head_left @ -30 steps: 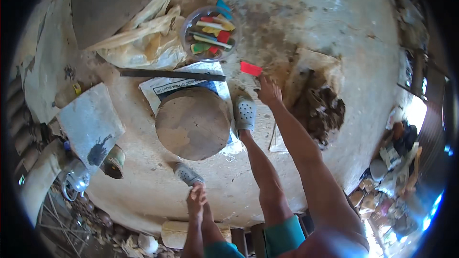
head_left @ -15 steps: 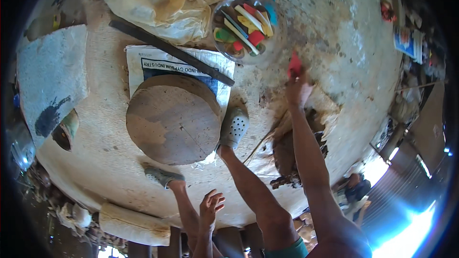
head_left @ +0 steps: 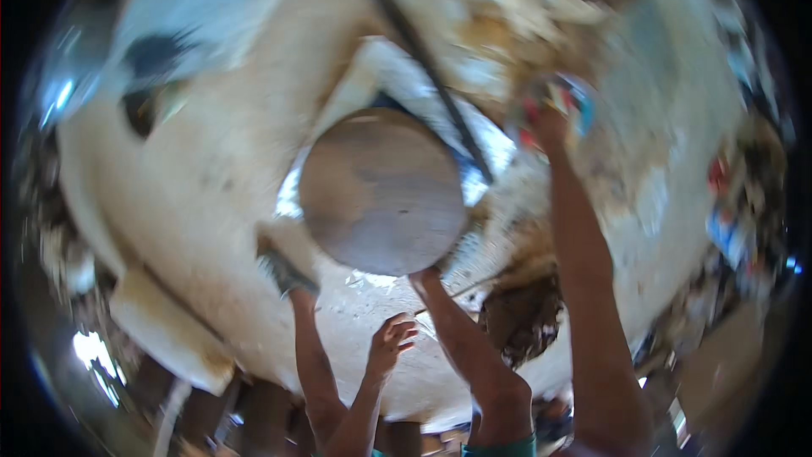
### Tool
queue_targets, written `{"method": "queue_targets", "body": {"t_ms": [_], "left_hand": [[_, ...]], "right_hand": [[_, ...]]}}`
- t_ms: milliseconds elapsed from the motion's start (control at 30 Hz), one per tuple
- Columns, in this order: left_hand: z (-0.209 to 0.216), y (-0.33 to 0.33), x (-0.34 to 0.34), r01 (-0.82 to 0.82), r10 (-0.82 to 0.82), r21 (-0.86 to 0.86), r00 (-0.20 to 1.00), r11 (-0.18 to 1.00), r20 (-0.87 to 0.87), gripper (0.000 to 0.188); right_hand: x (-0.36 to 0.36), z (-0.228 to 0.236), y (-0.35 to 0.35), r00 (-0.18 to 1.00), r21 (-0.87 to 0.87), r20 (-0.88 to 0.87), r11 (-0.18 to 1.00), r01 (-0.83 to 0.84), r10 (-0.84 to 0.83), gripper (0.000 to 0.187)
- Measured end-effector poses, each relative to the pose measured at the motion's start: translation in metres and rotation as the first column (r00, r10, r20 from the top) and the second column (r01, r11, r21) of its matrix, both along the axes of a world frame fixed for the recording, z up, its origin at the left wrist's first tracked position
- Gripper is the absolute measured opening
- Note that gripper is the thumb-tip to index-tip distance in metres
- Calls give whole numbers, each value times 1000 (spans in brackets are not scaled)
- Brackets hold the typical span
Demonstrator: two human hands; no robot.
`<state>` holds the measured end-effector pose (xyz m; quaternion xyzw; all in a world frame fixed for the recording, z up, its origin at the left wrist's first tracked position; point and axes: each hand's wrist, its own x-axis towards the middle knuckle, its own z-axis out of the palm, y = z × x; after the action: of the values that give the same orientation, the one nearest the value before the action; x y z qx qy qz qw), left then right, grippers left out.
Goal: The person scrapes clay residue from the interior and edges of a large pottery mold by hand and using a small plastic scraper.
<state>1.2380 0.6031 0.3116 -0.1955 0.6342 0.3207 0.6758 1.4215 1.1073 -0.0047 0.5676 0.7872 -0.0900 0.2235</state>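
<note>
Motion blurs the picture. My right hand (head_left: 551, 125) is at the clear round bowl (head_left: 589, 106) of coloured pieces, its fingers over the near-left side. Red shows by the fingers, but whether they grip it is too smeared to tell. Below, near my knees, my left hand (head_left: 392, 343) hangs in the air, fingers loosely bent and apart, holding nothing. Between my feet sits a thick round wooden block (head_left: 381, 195) on a white and blue printed sack (head_left: 393, 68). A long dark bar (head_left: 436, 76) lies slanting across the sack.
A crumpled pale plastic sheet (head_left: 482, 8) lies beyond the bar. At upper left is a pale blue-grey slab (head_left: 203, 0). A dark ragged heap (head_left: 520, 317) lies right of my right leg, and a rolled pale bundle (head_left: 165, 330) at lower left.
The view has turned, shifting the block and bowl to the right. My right hand, which held a red piece over the floor, has moved to the bowl. My left hand stays raised and loose.
</note>
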Motion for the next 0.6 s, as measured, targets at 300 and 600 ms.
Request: {"method": "queue_targets", "body": {"t_ms": [300,600], "left_hand": [[-17,-66,-38,-211,222,187,974,959,-38,55],[44,-153,-116,-558,583,227,811,798,-55,54]], "right_hand": [[105,23,30,793,261,-69,778,-571,605,19],[0,310,-111,996,-41,-58,997,-63,61,60]]}}
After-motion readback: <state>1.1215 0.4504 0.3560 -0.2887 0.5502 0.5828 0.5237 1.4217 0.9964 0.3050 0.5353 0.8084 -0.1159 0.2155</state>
